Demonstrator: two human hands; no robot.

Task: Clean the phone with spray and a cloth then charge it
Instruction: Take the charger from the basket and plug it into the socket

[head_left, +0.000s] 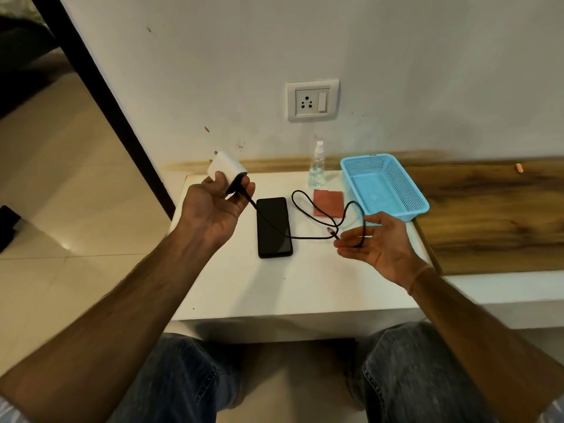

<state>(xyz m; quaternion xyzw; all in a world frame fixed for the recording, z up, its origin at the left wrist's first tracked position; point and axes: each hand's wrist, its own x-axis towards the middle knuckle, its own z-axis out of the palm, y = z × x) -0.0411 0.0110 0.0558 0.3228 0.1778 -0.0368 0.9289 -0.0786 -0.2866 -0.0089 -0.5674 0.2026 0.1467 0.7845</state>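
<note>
Currently the left hand (213,206) is gripping the white charger (227,167), raised off the table. The right hand (378,242) is lying palm-up with relaxed fingers, the black cable (311,238) seemingly draping across them. Between both hands the phone (273,227) is lying flat on the white table (274,294).

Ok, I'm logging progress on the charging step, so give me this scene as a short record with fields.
left hand: grips the white charger adapter, raised, pins pointing up-left
right hand: palm up, fingers relaxed, cable lying across it
phone: flat on the white table, screen dark, cable crossing it, connector not inserted
wall socket: nothing plugged in
spray bottle: upright by the wall
cloth: flat beside the blue basket
</note>
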